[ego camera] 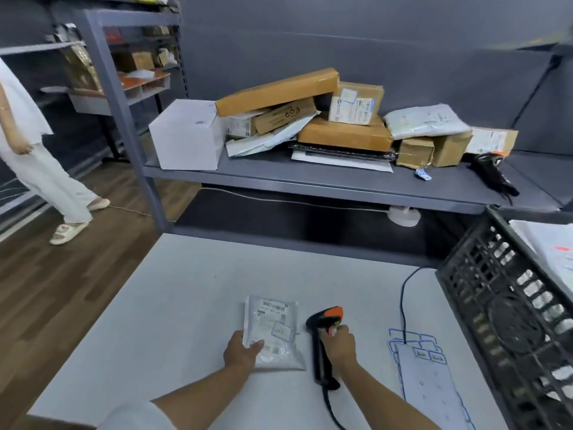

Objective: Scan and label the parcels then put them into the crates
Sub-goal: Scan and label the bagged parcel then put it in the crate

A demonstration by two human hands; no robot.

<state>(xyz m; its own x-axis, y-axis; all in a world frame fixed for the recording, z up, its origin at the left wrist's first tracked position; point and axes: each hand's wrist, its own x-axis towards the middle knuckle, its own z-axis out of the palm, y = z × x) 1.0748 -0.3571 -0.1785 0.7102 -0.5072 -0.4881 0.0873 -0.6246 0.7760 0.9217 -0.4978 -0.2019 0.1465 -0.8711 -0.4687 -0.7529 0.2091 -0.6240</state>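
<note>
The small white parcel point(273, 332) lies flat on the bench point(155, 305), label side up. The left hand point(242, 352) holds its near corner, thumb on top and fingers tucked under. The right hand point(339, 344) is wrapped round the handle of the scanner point(324, 339), just beside the parcel. To scan well, the person should keep the parcel flat and aim the orange tip at the stripes near the far edge (the bag looks crinkly, so smoothing may help). The sticker sheet point(428, 377) and black crate point(511, 321) wait on the right.
</note>
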